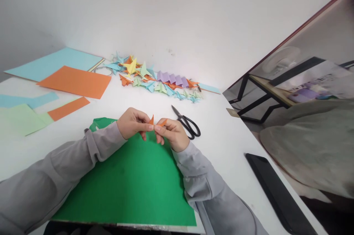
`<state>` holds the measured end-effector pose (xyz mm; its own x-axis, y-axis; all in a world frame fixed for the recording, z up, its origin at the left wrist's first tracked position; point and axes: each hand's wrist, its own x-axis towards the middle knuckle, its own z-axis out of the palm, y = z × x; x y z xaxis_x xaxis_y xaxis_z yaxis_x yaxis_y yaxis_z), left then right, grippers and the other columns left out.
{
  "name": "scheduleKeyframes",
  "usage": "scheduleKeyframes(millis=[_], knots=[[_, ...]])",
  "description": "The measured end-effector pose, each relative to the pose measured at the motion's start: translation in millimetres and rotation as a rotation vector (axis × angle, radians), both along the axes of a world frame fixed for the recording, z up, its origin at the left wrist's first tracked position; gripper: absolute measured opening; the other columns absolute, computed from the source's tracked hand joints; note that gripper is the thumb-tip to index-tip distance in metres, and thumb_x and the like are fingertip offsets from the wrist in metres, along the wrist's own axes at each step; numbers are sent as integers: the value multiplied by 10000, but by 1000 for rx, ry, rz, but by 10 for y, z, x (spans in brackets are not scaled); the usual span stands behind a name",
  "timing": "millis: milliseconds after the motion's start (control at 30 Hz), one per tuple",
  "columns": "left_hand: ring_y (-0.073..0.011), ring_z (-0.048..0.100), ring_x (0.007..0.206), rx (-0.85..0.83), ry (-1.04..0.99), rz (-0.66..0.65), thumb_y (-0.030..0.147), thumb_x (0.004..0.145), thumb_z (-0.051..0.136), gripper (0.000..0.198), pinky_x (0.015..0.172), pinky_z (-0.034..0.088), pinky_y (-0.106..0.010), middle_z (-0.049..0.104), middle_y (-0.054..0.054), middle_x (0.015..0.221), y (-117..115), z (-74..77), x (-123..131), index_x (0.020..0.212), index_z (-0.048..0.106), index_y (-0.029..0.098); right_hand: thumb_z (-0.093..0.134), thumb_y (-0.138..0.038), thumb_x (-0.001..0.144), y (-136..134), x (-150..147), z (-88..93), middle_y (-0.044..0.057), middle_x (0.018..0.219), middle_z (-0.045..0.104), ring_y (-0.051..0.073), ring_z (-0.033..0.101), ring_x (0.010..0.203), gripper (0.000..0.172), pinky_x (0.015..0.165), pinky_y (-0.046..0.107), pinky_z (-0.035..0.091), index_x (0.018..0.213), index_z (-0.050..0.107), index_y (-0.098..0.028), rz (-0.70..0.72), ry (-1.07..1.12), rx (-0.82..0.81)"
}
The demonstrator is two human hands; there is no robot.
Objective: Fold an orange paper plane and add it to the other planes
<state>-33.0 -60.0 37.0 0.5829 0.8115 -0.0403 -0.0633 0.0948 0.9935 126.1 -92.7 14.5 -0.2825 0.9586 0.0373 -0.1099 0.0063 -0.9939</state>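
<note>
Above the green sheet [129, 183], my left hand [135, 122] and my right hand [173, 132] meet with thumb tips nearly touching. Between them is a small orange folded paper piece [152, 120], with two pointed ends sticking up. Both hands pinch it, and its lower part is hidden by the fingers. Just beyond my right hand lie black-handled scissors [190, 126], blades pointing away to the left.
Folded paper cranes [131, 66] in several colours and a purple pleated strip [172, 79] lie along the wall. Orange [76, 82] and blue sheets [55, 62] are at left, with green paper [24, 118]. A dark flat device [276, 190] lies at the right edge.
</note>
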Motion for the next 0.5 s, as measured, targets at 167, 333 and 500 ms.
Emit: scheduleKeyframes(millis=[167,333,500], knots=[[-95,475,309,-172,-55,79,295,404,831,298,339,438,-222,524,7,357,-6,-28,49,475,614,104,687,-427,671,14,-11,-32,-43,408,563,61,446,312,313,330,177,335,599,544,-158,-13,81,23],[-124,533,373,-393,-172,154,462,545,743,403,360,479,-261,581,-41,460,29,-16,53,542,640,73,688,-432,669,53,8,-77,-42,422,581,68,458,318,306,330,180,345,607,548,-166,-68,141,11],[-126,573,484,-330,-198,204,289,432,834,332,409,499,-231,613,-31,518,-22,-34,68,647,682,87,688,-428,676,79,24,-105,-44,429,579,69,468,328,295,343,180,355,614,562,-169,-117,149,29]])
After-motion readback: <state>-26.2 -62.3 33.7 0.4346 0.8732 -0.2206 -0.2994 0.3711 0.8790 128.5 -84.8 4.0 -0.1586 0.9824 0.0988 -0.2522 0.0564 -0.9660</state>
